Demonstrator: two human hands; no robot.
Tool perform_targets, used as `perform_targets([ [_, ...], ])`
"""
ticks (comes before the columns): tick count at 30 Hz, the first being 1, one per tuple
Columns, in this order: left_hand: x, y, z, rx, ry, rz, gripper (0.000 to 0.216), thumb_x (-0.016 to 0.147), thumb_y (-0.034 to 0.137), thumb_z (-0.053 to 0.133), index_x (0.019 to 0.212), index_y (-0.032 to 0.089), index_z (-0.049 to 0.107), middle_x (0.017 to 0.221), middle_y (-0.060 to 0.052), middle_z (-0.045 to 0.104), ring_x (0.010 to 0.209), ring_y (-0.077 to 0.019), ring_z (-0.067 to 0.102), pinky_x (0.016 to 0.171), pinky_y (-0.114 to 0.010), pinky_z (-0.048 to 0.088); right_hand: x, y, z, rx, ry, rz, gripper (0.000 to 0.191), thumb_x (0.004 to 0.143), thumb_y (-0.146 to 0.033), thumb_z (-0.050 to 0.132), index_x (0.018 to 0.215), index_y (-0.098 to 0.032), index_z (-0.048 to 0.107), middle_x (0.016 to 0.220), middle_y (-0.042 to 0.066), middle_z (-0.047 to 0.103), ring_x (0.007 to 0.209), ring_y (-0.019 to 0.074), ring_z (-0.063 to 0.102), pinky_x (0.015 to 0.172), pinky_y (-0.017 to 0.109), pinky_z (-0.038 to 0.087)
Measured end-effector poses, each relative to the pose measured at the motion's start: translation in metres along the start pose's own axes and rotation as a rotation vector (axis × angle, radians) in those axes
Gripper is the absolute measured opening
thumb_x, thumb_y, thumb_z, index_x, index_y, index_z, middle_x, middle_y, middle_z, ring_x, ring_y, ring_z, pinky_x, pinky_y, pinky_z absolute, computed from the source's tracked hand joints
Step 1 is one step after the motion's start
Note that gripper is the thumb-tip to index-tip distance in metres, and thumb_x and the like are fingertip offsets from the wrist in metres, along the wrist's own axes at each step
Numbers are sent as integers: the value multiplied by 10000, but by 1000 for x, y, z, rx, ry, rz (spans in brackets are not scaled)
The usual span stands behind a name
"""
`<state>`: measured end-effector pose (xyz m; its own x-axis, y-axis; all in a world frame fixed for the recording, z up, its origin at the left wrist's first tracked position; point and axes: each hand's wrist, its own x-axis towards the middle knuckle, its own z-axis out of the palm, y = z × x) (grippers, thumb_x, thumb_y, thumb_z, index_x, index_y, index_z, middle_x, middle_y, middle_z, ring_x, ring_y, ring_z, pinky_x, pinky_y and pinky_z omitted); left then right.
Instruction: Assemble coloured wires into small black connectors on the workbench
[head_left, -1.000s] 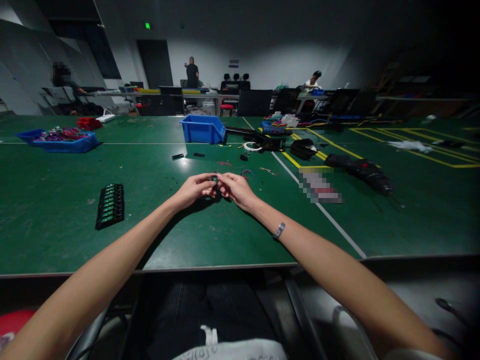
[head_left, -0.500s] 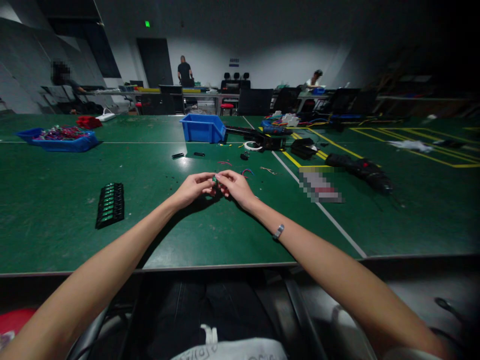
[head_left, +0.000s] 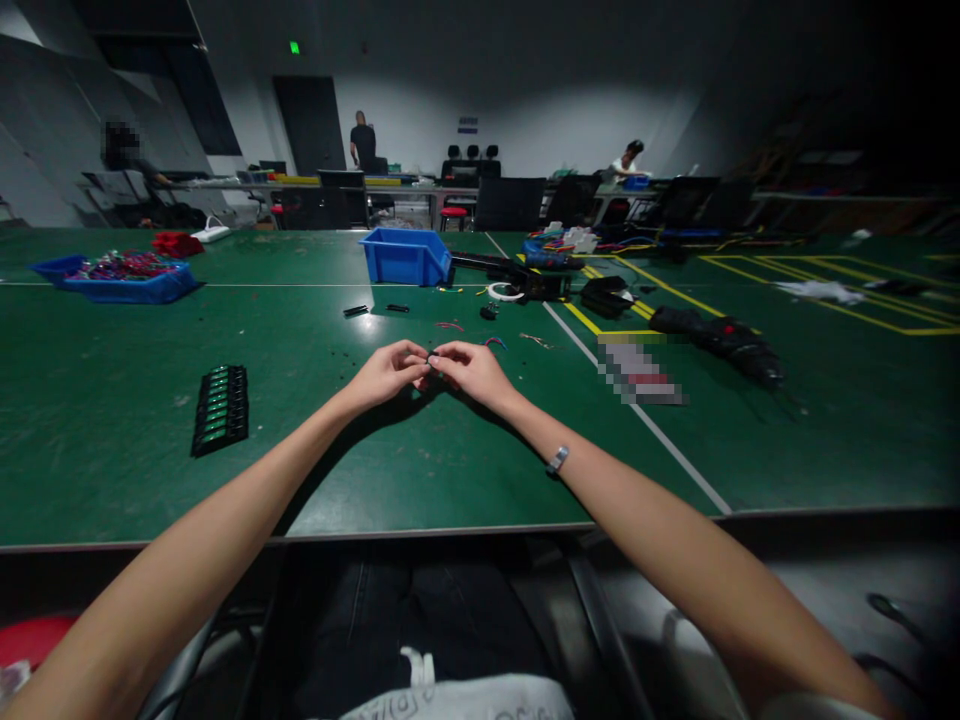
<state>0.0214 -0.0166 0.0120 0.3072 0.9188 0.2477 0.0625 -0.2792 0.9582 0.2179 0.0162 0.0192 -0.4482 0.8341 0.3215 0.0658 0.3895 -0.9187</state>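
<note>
My left hand (head_left: 391, 372) and my right hand (head_left: 469, 372) meet over the middle of the green table (head_left: 465, 470). Thumbs and fingertips of both are pinched together on a small circuit board (head_left: 430, 358). Only a dark edge of it shows now; the fingers hide the rest. To the left lies a black strip holder (head_left: 220, 410) with several green boards in a row. Just beyond my hands are a short red wire (head_left: 450, 325), a red and blue wire piece (head_left: 495, 343) and tiny dark bits (head_left: 343, 354).
A blue bin (head_left: 405, 257) stands at the back centre, and a blue tray of coloured wired parts (head_left: 135, 275) at far left. Two black strips (head_left: 357, 311), a white ring (head_left: 505, 291) and a black power tool (head_left: 720, 343) lie around. People work at benches behind.
The board has turned between my fingers: its green face showed before, now a dark edge does. Both hands stay in nearly the same place. A person in the background has shifted left.
</note>
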Motion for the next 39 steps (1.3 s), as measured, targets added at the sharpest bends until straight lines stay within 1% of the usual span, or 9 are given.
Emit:
perform_targets([
  [7, -2, 4, -1, 38, 0, 4, 317, 842, 316, 715, 1049, 109, 594, 799, -43, 701, 697, -134, 663, 704, -272, 507, -2, -3, -1, 30, -34, 1, 340, 779, -462, 721, 920, -153, 710, 671, 19, 654, 630, 153, 599, 564, 260, 453],
  [15, -2, 3, -1, 25, -22, 0, 309, 832, 316, 722, 1023, 102, 608, 803, -53, 699, 702, -138, 659, 704, -278, 508, -4, -4, -1, 65, -76, 7, 315, 779, -435, 721, 922, -155, 712, 706, 27, 675, 600, 140, 584, 544, 252, 439],
  [22, -2, -3, -3, 31, -42, 7, 297, 827, 307, 723, 1014, 111, 602, 807, -53, 691, 715, -138, 657, 711, -273, 500, -4, 0, -1, 34, -99, -35, 284, 800, -403, 694, 930, -152, 722, 720, 27, 681, 623, 145, 589, 569, 256, 443],
  [25, -1, -7, -4, 34, -47, 3, 296, 828, 308, 721, 1018, 117, 596, 816, -53, 692, 723, -140, 660, 713, -269, 498, -4, 3, -2, -2, -104, -46, 281, 807, -404, 688, 936, -158, 728, 756, 33, 696, 649, 153, 605, 582, 256, 449],
  [31, 0, -13, -4, 53, -33, 20, 298, 831, 322, 708, 1029, 124, 606, 821, -49, 695, 728, -147, 662, 711, -265, 490, -2, 6, -1, -63, -87, -98, 233, 827, -372, 673, 926, -171, 737, 857, 57, 731, 759, 189, 655, 685, 290, 498],
  [34, 1, -13, -3, 68, -38, 24, 288, 827, 325, 704, 1016, 127, 616, 824, -48, 696, 728, -151, 659, 697, -259, 481, -2, 7, -1, -71, -72, -91, 226, 824, -371, 677, 914, -173, 737, 861, 60, 735, 778, 200, 667, 710, 304, 511],
  [39, 1, -7, -3, 61, -31, 8, 285, 816, 319, 714, 1000, 117, 632, 822, -48, 693, 722, -147, 658, 708, -270, 501, -2, 8, 0, -10, -82, -64, 258, 815, -395, 691, 940, -173, 732, 859, 55, 736, 756, 188, 668, 700, 296, 512],
])
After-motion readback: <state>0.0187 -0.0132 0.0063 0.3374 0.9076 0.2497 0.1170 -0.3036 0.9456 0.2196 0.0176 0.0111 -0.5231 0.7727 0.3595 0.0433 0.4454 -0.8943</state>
